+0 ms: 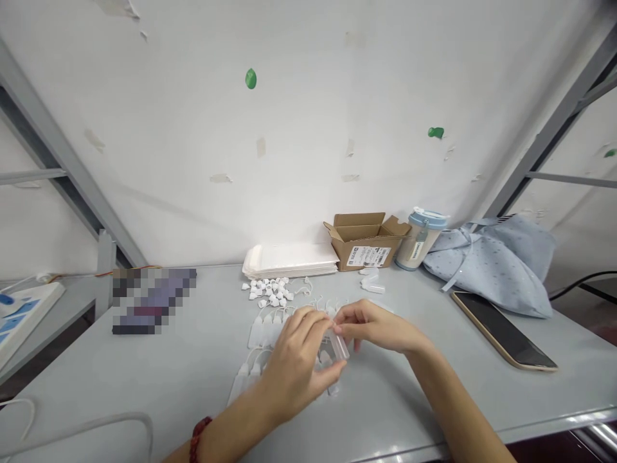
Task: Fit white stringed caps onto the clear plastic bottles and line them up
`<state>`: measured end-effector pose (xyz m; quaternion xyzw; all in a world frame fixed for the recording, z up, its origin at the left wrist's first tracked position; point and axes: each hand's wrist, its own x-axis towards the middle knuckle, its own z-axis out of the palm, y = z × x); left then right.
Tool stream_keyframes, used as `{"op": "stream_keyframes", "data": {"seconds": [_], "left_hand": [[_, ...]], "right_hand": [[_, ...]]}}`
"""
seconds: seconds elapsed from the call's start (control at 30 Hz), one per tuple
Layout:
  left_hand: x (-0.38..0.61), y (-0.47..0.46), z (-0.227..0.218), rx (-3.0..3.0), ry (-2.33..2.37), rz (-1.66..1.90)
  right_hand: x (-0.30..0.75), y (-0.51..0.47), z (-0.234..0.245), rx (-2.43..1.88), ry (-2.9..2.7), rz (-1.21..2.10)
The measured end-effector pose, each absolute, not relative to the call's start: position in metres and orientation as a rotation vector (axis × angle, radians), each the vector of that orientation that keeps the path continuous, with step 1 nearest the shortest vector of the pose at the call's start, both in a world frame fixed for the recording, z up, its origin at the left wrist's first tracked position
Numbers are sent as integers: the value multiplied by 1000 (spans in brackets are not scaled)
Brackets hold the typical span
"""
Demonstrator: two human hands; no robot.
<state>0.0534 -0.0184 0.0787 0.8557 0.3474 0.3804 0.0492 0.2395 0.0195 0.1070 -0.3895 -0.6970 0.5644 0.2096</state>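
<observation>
Red bracelet (196, 438) nearest, left fingers (314, 326) grip a clear, slender plastic tube (340, 346), right fingers (351, 330) pinching its top end

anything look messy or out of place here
The wall looks scruffy: torn-looking scraps cling to it. On the desk, the small white caps lie in a loose heap, unlike the neater rows of clear containers by the left hand. An item on the desk's left is pixelated. No spill shows.
</observation>
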Motion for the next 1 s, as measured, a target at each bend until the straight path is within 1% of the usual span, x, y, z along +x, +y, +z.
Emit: {"op": "stream_keyframes", "data": {"seconds": [0.2,0.33,0.47,1.0], "left_hand": [[64,-34,66,2539,1018,840],[65,-38,61,2543,1056,730],[66,-37,62,2543,1069,637],[62,-40,65,2523,1095,555]], "right_hand": [[252,20,106,-1235,-2290,1638],[248,22,102,-1331,-2357,1664],[246,22,100,-1312,-2356,1652],[243,23,96,-1344,-2327,1649]]}}
